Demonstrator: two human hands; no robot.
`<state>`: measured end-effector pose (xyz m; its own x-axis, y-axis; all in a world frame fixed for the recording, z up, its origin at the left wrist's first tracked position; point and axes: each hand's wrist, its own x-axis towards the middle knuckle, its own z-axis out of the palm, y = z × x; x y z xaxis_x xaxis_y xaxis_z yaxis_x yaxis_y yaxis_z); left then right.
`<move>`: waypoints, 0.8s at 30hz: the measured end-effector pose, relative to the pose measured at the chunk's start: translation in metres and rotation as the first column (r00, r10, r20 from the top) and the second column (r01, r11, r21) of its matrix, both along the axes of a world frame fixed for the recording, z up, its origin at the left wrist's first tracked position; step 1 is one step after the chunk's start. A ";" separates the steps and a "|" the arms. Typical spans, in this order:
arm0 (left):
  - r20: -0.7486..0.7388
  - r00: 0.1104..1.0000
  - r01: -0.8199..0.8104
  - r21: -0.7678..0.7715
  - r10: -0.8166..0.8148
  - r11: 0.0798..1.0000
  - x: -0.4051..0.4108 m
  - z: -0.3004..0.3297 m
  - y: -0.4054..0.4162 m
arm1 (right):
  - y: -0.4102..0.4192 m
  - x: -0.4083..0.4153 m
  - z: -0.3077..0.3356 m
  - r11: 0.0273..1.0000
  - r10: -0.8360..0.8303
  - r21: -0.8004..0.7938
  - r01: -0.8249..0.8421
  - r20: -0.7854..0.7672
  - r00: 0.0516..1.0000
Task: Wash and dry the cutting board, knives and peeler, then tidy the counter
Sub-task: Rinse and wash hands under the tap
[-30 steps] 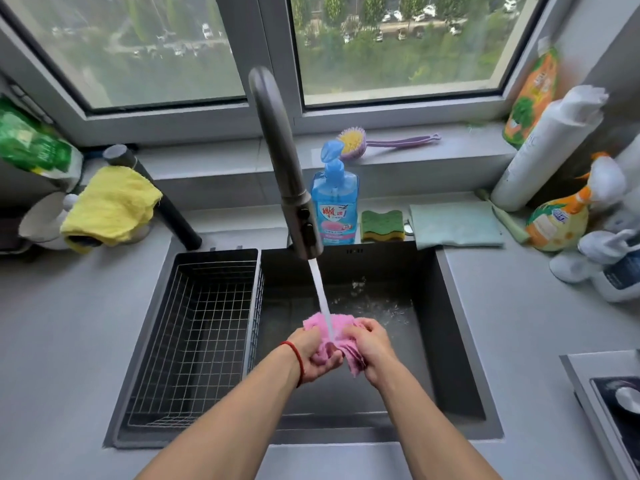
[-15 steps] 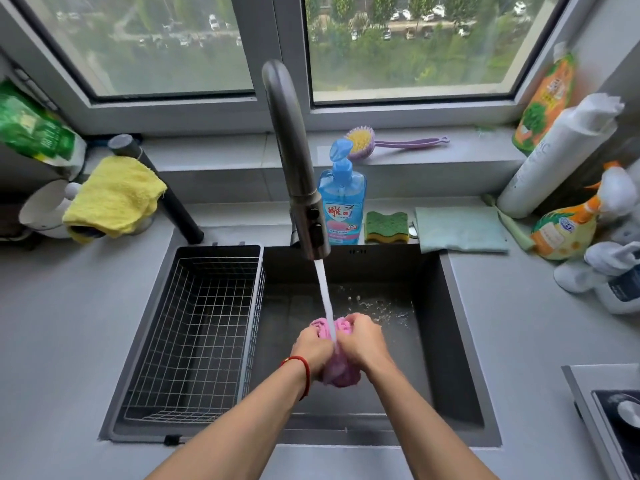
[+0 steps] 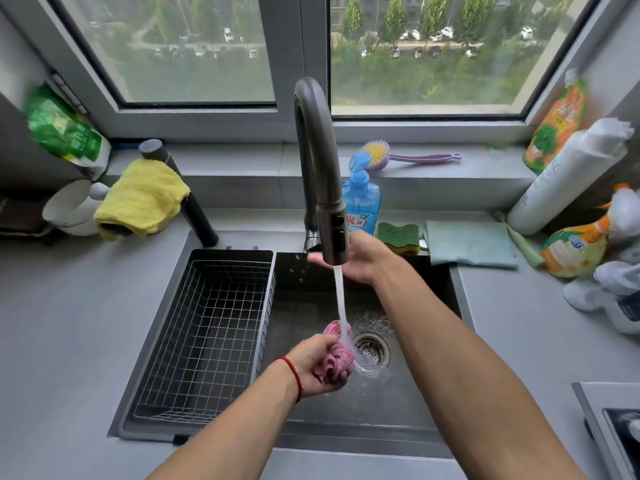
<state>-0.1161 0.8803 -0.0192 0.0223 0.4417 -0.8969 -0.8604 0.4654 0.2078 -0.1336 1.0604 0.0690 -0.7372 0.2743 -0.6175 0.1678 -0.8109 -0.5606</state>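
Directly below the camera, a dark rectangular sink (image 3: pixel 464 306) is set into a pale grey counter (image 3: pixel 69 323). Over the sink's middle, the left hand (image 3: pixel 317 367), with a red string on its wrist, clenches a wet, bunched pink cloth (image 3: pixel 337 355) just beside the round metal drain (image 3: pixel 370 351). A thin stream of water (image 3: pixel 341 299) falls from the curved dark grey faucet (image 3: pixel 318 168) onto the cloth. The right hand (image 3: pixel 363 259) reaches to the sink's back edge behind the faucet head, fingers straight and grasping nothing.

A wire mesh basket (image 3: pixel 204 334) fills the sink's left part. Along the counter's back edge stand a blue bottle of dish soap (image 3: pixel 363 199), a green and yellow sponge (image 3: pixel 398 237) and a folded pale green cloth (image 3: pixel 471 242). A yellow cloth (image 3: pixel 142 197) lies draped near the back left corner. On the windowsill lies a purple dish brush (image 3: pixel 408 155). Spray bottles (image 3: pixel 575 244) and a white paper roll (image 3: pixel 568 174) crowd the right edge. No cutting board, knives or peeler are visible.
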 end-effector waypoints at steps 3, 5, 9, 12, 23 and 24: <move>0.029 0.999 0.014 0.017 -0.015 1.000 -0.003 0.005 -0.001 | 0.014 -0.006 0.006 0.942 -0.217 -0.275 0.194 -0.055 0.975; -0.020 0.999 0.029 0.034 -0.028 0.999 -0.004 0.007 0.001 | 0.010 0.005 0.000 0.962 -0.163 -0.247 0.114 -0.189 0.968; -0.519 0.719 0.540 -0.003 -0.463 0.842 -0.005 0.021 0.010 | -0.008 0.056 -0.058 0.881 0.166 0.398 -0.255 0.244 0.955; -0.830 -0.026 0.809 -0.345 -0.557 0.476 -0.016 0.038 0.025 | -0.027 0.108 -0.105 0.884 0.371 0.155 -0.440 0.338 0.865; -0.587 -0.778 0.560 -0.810 -0.225 0.176 -0.033 0.007 0.034 | -0.049 0.150 -0.117 0.805 0.566 0.161 -0.571 0.077 0.821; -0.559 -0.790 0.531 -0.829 -0.251 0.174 -0.032 0.005 0.035 | -0.048 0.145 -0.115 0.713 0.590 0.312 -0.628 0.218 0.778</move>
